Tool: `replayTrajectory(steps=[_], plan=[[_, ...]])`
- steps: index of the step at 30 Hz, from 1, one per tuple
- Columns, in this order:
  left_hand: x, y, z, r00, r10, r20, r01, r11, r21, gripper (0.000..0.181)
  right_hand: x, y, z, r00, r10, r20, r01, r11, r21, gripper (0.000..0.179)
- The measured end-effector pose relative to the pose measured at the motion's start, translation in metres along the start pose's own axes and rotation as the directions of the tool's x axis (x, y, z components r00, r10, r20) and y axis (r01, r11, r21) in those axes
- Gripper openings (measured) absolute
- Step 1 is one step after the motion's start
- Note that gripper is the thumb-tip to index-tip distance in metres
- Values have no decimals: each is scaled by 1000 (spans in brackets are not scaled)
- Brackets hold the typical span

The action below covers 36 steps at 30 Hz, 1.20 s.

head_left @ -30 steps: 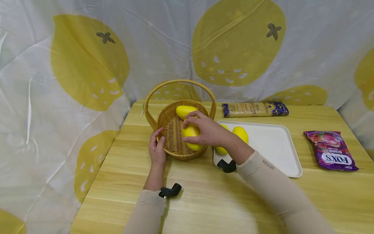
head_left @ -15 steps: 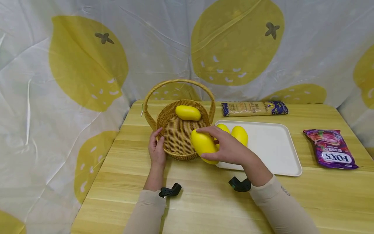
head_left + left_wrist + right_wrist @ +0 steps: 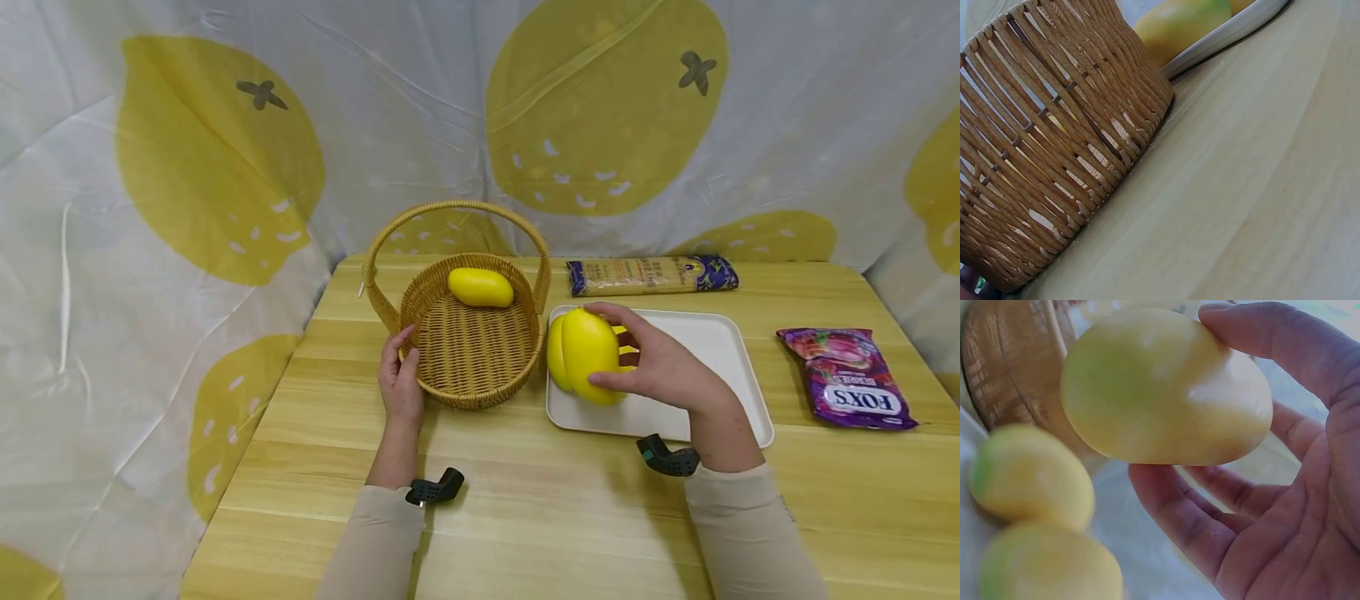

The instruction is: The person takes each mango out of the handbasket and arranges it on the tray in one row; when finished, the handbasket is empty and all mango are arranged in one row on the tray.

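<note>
My right hand (image 3: 663, 362) holds a yellow mango (image 3: 588, 354) above the left end of the white tray (image 3: 697, 333). In the right wrist view the thumb is on one side of this mango (image 3: 1166, 387) and the fingers on the other. Two more mangoes, one of them a green-blushed mango (image 3: 1035, 475), lie on the tray; the held one partly covers them in the head view. Another mango (image 3: 481, 287) rests at the back inside the wicker basket (image 3: 472, 358). My left hand (image 3: 401, 383) grips the basket's left front rim; its fingers are partly hidden.
A tall handle (image 3: 457, 204) arches over the basket. Behind the tray lies a noodle packet (image 3: 652, 276), and a purple candy bag (image 3: 847, 379) is to its right. The wooden table (image 3: 525, 508) meets a lemon-print curtain (image 3: 405, 108) at the back.
My right hand has carried the mango out of the basket, rightward to above the tray. The left hand has stayed at the basket, where one mango still lies.
</note>
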<state>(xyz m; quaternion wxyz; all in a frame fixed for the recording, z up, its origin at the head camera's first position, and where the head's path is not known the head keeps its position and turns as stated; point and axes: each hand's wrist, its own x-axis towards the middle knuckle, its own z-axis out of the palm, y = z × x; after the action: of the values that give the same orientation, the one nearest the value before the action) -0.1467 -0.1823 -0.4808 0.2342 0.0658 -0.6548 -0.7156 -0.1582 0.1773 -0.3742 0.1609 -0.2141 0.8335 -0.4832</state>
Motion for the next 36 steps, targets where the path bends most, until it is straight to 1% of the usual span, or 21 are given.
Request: replayTrajectory(steps=[5, 8, 12, 18, 25, 31, 36], plan=[[0, 1, -1, 1000, -9, -2, 9, 1000, -9, 40, -7, 12, -20, 997, 23, -68, -23, 1000, 2, 88], [0, 1, -1, 1000, -16, -1, 16, 1000, 0, 39, -10, 19, -29, 994, 30, -103, -30, 1000, 0, 88], [0, 1, 0, 1000, -16, 3, 16, 1000, 3, 40, -13, 29, -38, 990, 60, -126, -60, 998, 1, 89], [0, 1, 0, 1000, 12, 4, -12, 1000, -12, 39, -18, 43, -49, 983, 126, -131, -126, 992, 10, 90], [1, 0, 1, 1000, 16, 8, -16, 1000, -15, 38, -23, 61, -59, 971, 202, -128, -201, 979, 20, 89], [0, 0, 1, 1000, 4, 11, -3, 1000, -19, 39, -27, 77, -63, 962, 252, -105, -246, 967, 67, 91], [1, 0, 1, 1000, 6, 10, -5, 1000, -13, 39, -28, 88, -66, 952, 300, -64, -294, 952, 84, 93]])
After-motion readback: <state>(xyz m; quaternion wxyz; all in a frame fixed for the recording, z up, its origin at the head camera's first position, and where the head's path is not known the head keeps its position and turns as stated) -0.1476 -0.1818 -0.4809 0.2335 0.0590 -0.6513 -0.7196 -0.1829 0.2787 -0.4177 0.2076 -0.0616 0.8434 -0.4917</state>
